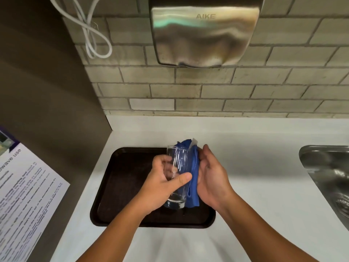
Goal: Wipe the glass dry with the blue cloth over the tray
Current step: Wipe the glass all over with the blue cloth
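At far left a printed notice [24, 195] with lines of small text, partly reading "wave use", hangs on a flat brown-grey panel [47, 95]. A looped white cable [90, 35] dangles against the wall of pale, matte rectangular tiles [226, 91] with darker grout. Below spreads a smooth white counter [264, 157]. On it lies a dark brown rectangular tray [122, 176] with rounded corners and a finely speckled floor.

Above the tray, the person's left hand [164, 186] is closed around a tall clear glass [176, 178], fingers curled on its far side and thumb across the near side; the glass is upright, slightly tilted, its thick base just over the tray floor. Pressed to its right side is the blue cloth [193, 174], soft and folded into a long strip, with the right hand [211, 178] flat against it, fingers extended and together.

High on the wall sits a brushed-steel hand dryer [204, 33] marked "AIKE". At far right a shiny steel sink [328, 178] is set in the counter
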{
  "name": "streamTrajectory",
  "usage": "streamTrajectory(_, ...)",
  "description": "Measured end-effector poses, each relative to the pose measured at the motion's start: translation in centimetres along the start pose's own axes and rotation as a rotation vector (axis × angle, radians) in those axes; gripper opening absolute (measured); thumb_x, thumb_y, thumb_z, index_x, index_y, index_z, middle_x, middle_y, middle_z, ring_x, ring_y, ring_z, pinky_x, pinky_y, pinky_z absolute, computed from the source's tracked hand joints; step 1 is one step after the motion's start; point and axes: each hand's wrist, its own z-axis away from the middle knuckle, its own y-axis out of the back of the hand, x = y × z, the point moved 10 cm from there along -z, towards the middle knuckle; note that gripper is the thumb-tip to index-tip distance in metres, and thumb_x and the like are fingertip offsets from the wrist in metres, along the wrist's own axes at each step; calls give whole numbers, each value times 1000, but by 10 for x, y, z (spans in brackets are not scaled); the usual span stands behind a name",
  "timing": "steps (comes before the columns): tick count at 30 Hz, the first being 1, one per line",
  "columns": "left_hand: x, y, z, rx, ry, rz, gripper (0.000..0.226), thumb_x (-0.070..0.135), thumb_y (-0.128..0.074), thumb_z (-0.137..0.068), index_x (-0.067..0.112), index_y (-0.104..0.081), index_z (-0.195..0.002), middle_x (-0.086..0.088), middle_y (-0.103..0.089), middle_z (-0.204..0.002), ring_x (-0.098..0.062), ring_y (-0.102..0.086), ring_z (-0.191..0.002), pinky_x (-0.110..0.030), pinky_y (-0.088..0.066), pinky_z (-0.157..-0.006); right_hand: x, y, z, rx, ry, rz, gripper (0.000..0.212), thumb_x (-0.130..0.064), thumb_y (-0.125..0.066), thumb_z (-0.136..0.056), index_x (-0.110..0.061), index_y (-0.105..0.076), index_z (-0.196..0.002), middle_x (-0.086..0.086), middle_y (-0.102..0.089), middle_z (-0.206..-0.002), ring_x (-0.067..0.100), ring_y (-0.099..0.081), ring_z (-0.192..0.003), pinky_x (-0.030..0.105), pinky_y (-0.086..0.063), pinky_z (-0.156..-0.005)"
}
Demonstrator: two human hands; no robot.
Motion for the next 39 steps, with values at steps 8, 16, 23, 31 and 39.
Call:
streamTrajectory(8, -3, 4, 5, 26, 14, 112, 66, 51, -87, -79, 28, -59, -134, -3, -76, -123, -6, -78, -107, -29, -65, -87, -1, -20, 7, -109, -54, 106, 75, -67, -32, -109, -11, -67, -143, 26, -68, -144, 39, -66, -135, 48, -54, -111)
streamTrajectory(16, 15, 16, -1, 129, -12, 160, 56, 49, -81, -85, 20, -72, -133, -5, -83, -124, -23, -78, -119, -33, -62, -100, 14, -22, 23, 6, 24, 92, 65, -59, -32, -111, -16, -71, -140, 16, -74, -140, 29, -68, -135, 49, -45, -120)
streamTrajectory(23, -12, 17, 0, 250, 278, 691, 36, 49, -75, -96, 18, -93, -89, -13, -88, -95, -23, -87, -81, -32, -67, -62, 4, -50, 55, -147, 387, 663, 42, -40, -47, -110, -43, -57, -150, -20, -54, -161, 2, -43, -153, 25, -33, -128)
streamTrajectory(31, -10, 12, -1, 241, 315, 811, 53, 53, -69, -102, 5, -86, -119, -19, -84, -116, -31, -84, -100, -40, -66, -82, -3, -57, 61, -156, 622, 1164, 48, -26, -40, -115, -33, -37, -162, -32, -26, -167, -8, -14, -161, 16, -15, -130)
streamTrajectory(39, -17, 8, 3, 238, 278, 757, 28, 38, -80, -83, 14, -93, -89, -18, -88, -103, -24, -87, -84, -35, -70, -70, -6, -55, 32, -294, 479, 1173, 45, -24, -41, -117, -24, -44, -163, -11, -38, -172, -4, -24, -160, 24, -20, -132)
